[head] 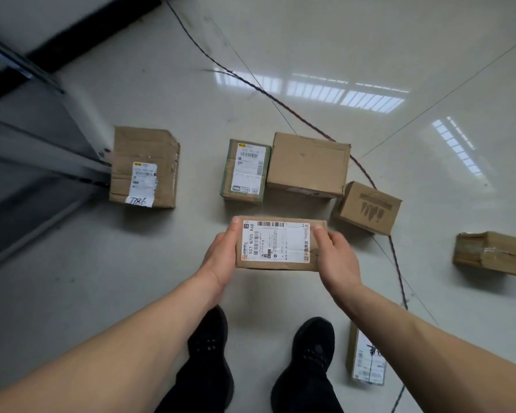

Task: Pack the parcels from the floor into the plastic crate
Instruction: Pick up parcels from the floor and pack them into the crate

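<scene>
A flat cardboard parcel with a white shipping label [276,244] is held above the floor between both hands. My left hand [221,254] grips its left end, thumb on top. Its right end is gripped by my right hand [335,257]. Several other parcels lie on the floor: a worn box marked by hand [145,168], a green-taped box [246,171], a plain brown box [307,165], a small printed box [367,208], a crushed box [495,253] at the right edge, and a labelled one [367,357] by my right foot. The plastic crate is not in view.
A grey metal frame or rack [42,150] fills the left side, touching the worn box. A thin dark cable [280,102] runs across the glossy tiled floor past the boxes. My black shoes [209,341] stand below the held parcel.
</scene>
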